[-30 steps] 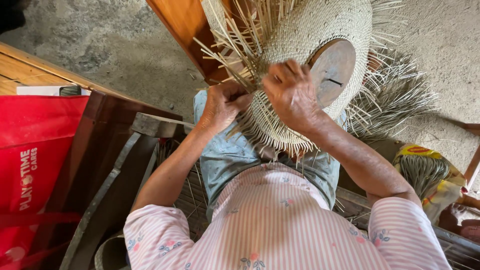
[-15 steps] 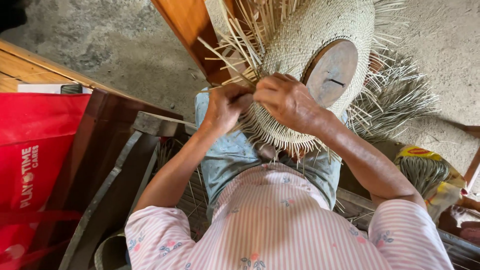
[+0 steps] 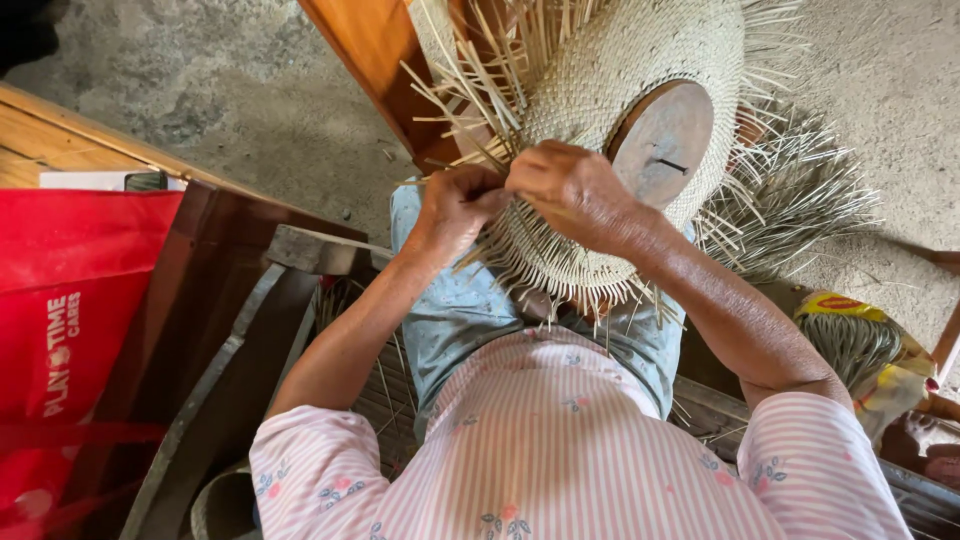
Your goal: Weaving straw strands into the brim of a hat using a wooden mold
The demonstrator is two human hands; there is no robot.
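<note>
Soft, even daylight, brightest toward one o'clock; dim shadow at seven to nine o'clock. Focus sharp at centre, no glare; slight wide-angle stretch at edges.

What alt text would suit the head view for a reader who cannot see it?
Seen from above, a person's left hand and right hand pinch loose straw strips at the edge of a half-woven hat set on a round wooden block. A red bag sits left; a straw bundle lies right.
</note>
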